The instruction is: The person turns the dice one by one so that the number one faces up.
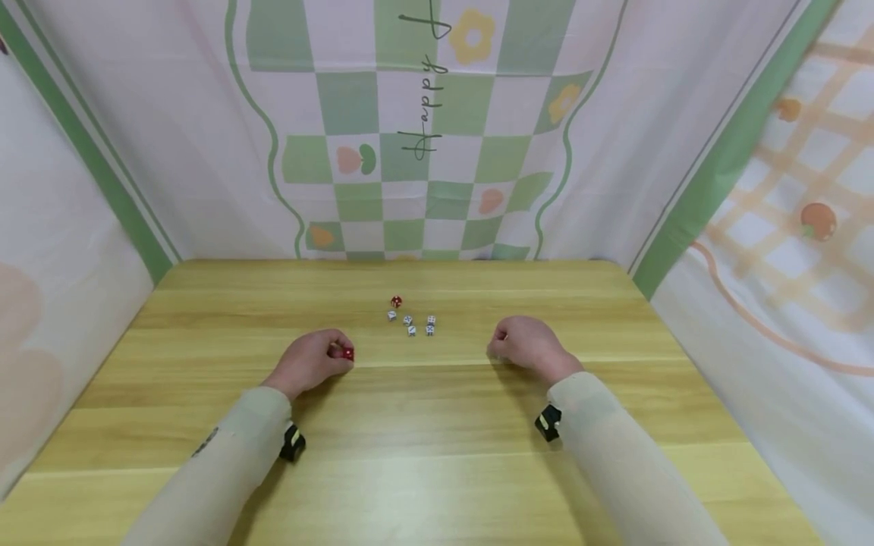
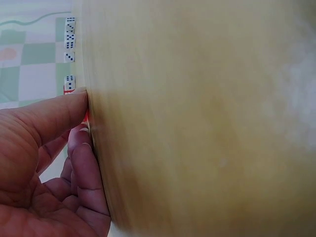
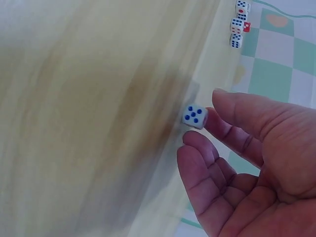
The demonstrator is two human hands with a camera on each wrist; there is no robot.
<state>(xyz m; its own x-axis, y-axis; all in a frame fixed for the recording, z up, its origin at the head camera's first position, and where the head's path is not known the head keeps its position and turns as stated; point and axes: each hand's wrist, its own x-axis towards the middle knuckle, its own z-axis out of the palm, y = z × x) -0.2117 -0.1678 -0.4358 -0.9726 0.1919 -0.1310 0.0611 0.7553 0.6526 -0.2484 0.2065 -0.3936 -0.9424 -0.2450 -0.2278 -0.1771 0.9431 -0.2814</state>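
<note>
My left hand [image 1: 310, 362] pinches a red die [image 1: 348, 354] between thumb and fingertips, low over the table. Only a sliver of that die shows in the left wrist view, behind the thumb [image 2: 64, 111]. On the other side, my right hand [image 1: 531, 345] is at a white die [image 3: 195, 116] with blue pips. The index fingertip seems to touch this die, while the thumb [image 3: 232, 101] stands apart from it. Between the hands and farther back lie several white dice [image 1: 412, 331] and another red die [image 1: 396, 302].
The wooden table [image 1: 410, 455] reaches back to a hanging cloth [image 1: 403, 152] with green checks and fruit prints. More cloth [image 1: 785, 227] hangs along the right side and the left. A small black device sits at each wrist.
</note>
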